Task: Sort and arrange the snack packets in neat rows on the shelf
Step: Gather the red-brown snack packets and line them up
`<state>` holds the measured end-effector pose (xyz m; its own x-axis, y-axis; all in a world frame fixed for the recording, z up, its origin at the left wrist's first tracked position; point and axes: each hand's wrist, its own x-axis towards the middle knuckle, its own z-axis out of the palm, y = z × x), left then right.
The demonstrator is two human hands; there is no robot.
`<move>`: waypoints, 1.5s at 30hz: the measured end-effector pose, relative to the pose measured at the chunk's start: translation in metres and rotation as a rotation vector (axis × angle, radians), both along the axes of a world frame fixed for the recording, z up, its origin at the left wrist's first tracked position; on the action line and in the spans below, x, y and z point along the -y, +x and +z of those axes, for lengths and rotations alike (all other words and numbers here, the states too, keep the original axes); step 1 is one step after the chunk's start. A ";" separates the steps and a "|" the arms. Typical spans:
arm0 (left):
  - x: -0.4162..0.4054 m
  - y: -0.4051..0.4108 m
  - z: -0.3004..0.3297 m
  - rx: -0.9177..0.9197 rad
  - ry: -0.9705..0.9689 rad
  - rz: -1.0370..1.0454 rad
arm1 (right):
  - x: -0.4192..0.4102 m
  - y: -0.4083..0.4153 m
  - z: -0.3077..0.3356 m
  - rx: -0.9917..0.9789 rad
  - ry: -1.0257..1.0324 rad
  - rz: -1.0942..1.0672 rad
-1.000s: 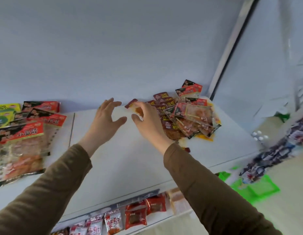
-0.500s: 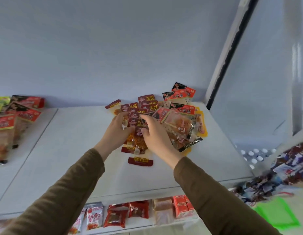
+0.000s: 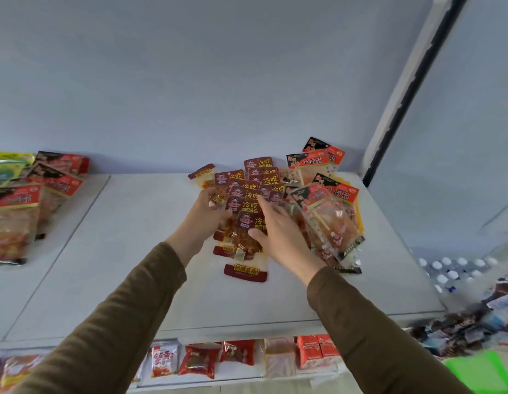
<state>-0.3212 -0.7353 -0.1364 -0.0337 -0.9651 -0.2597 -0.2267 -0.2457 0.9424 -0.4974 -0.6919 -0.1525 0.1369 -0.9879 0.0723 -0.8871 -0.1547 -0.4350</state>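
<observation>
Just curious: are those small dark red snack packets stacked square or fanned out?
Fanned out. The dark red packets overlap like cards, each label showing, between the left hand and right hand.

Dark-red packets (image 3: 248, 207) read 冷吃; red-headed packets (image 3: 336, 194) 小面筋
</observation>
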 end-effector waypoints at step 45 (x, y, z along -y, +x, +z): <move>0.006 0.096 -0.026 -0.256 -0.060 0.250 | 0.102 0.056 0.002 0.235 0.043 0.037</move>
<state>-0.2249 -0.7410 -0.1627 0.1491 -0.9649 -0.2160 0.0782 -0.2062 0.9754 -0.4414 -0.7941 -0.1509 0.1572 -0.9855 0.0642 -0.7547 -0.1618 -0.6358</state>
